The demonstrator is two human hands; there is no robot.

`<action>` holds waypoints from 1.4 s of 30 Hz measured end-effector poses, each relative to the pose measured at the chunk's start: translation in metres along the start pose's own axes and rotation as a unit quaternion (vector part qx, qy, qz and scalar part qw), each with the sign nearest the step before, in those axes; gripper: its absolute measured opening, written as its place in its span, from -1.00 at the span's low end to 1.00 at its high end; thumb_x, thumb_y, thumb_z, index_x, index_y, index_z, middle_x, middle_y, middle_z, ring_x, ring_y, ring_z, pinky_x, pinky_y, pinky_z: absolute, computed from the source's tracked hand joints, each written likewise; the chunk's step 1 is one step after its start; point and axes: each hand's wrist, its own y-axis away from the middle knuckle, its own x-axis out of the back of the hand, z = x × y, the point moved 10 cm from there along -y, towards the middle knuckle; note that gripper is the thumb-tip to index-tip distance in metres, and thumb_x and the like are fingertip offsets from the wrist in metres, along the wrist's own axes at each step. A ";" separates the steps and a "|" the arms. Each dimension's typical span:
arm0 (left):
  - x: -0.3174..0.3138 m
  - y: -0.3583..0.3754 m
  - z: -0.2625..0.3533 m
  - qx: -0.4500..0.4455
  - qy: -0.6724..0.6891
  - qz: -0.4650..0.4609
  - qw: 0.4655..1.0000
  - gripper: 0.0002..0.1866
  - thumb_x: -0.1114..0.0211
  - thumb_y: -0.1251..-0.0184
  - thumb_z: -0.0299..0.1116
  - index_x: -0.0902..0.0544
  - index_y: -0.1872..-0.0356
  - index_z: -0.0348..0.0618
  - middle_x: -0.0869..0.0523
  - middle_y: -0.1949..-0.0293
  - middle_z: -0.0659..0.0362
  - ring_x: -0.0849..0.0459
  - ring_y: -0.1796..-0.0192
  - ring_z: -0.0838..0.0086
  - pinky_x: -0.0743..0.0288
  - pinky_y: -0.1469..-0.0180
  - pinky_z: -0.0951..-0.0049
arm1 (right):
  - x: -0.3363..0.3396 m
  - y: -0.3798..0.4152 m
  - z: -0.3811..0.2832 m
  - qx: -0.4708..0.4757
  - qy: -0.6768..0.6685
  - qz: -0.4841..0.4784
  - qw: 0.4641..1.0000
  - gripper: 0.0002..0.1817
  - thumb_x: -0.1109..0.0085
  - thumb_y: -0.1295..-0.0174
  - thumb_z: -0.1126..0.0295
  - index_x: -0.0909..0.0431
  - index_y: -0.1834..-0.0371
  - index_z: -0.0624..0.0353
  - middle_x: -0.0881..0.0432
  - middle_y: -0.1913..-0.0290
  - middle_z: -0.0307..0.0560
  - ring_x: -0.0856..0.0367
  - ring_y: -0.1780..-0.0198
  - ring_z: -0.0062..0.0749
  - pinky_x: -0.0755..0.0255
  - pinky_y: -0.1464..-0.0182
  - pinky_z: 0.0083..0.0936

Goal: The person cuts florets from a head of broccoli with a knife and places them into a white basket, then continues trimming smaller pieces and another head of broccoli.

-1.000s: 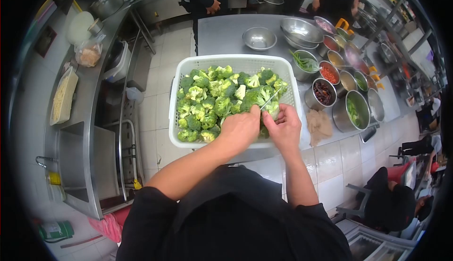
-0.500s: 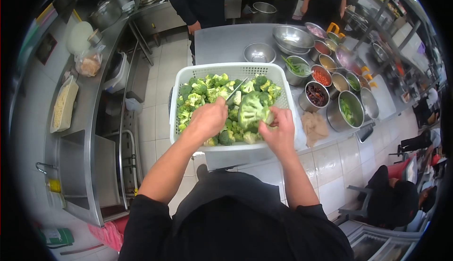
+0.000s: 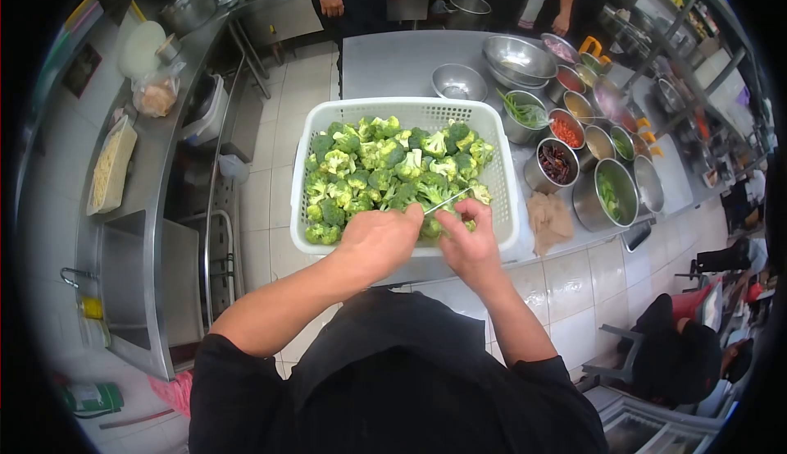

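Note:
My left hand [image 3: 382, 239] is closed around a knife [image 3: 448, 200], its thin blade pointing up and to the right. Close beside it, my right hand [image 3: 472, 239] grips a broccoli head [image 3: 432, 192] at the stem end, and the blade lies across it near my fingertips. Part of that head is hidden by the blade and my fingers, and it blends with the pieces behind. Both hands are over the near side of a white perforated plastic basket [image 3: 300, 177], which is heaped with cut broccoli florets [image 3: 361, 159].
The basket sits on a steel table [image 3: 385, 64]. A steel bowl [image 3: 459, 83] stands behind it; metal pots of chillies [image 3: 555, 164] and green vegetables [image 3: 608, 193] line the right, near a brown cloth [image 3: 550, 220]. A sink [image 3: 131, 278] is left. Two people stand beyond the table.
Both hands have come down toward the basket's near edge. The broccoli head, earlier held up with its stem side showing, is now lower and the blade has swung across to it.

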 end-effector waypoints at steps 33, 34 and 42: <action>0.005 -0.014 -0.017 -0.001 0.051 0.033 0.998 -0.73 -0.07 -0.49 -0.25 -0.49 0.21 -0.33 -0.70 0.52 -0.15 -0.72 0.43 -0.12 -0.59 0.36 -0.06 | -0.002 0.000 0.018 -0.089 -0.049 -0.051 0.994 -0.48 -0.18 0.05 0.76 -0.62 -0.04 0.13 -0.42 -0.03 0.08 -0.52 -0.04 -0.06 -0.51 -0.05 -0.29; -0.002 -0.013 -0.014 -0.012 0.044 0.036 0.998 -0.75 -0.07 -0.48 -0.27 -0.49 0.23 -0.31 -0.70 0.52 -0.15 -0.72 0.44 -0.10 -0.59 0.38 -0.05 | -0.004 0.001 0.017 -0.086 -0.050 -0.054 0.994 -0.46 -0.18 0.07 0.77 -0.63 -0.05 0.12 -0.42 -0.04 0.10 -0.52 -0.03 -0.03 -0.51 -0.06 -0.26; -0.003 -0.016 0.004 -0.097 -0.012 0.066 0.993 -0.86 -0.13 -0.38 -0.36 -0.50 0.29 -0.22 -0.72 0.53 -0.06 -0.74 0.46 0.00 -0.58 0.46 0.03 | -0.005 0.001 0.008 -0.030 -0.012 -0.065 0.997 -0.49 -0.20 0.04 0.73 -0.66 -0.04 0.07 -0.49 -0.02 0.08 -0.53 -0.05 -0.01 -0.52 -0.07 -0.25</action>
